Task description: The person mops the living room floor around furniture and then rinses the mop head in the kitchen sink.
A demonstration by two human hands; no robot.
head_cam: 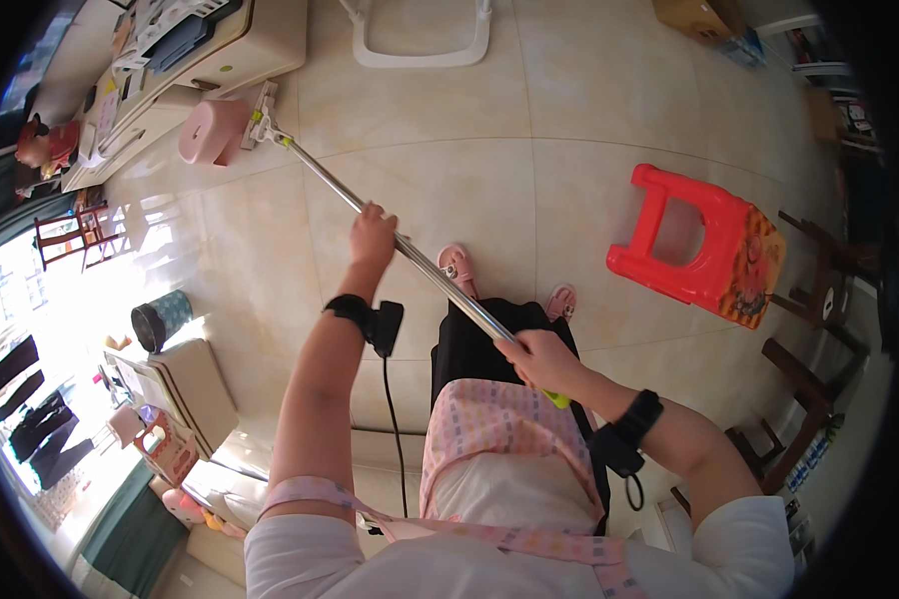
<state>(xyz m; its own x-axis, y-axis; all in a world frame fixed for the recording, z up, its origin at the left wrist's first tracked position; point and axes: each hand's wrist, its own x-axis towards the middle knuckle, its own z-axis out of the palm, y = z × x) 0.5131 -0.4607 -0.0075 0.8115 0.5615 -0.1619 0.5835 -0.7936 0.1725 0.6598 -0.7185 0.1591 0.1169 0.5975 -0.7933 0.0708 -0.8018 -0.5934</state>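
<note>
A flat mop with a shiny metal pole (438, 278) crosses in front of my body, running from lower right to upper left. My left hand (373, 236) is wrapped around the middle of the pole. Near its yellow-green end grip (555, 398), my right hand (539, 361) closes on the upper part. The mop head (261, 116) is on the tiled floor, right beside a pink plastic stool (216, 133) and close to the cream cabinet (270, 41). Whether the head touches the stool I cannot tell.
To the right a red plastic stool (663, 224) lies on its side, with dark wooden chairs (805, 374) beyond it. A white tubular frame (421, 58) stands ahead. At left are a teal bin (166, 318) and a small wooden chair (79, 233). A black cable (394, 434) hangs from my left wrist.
</note>
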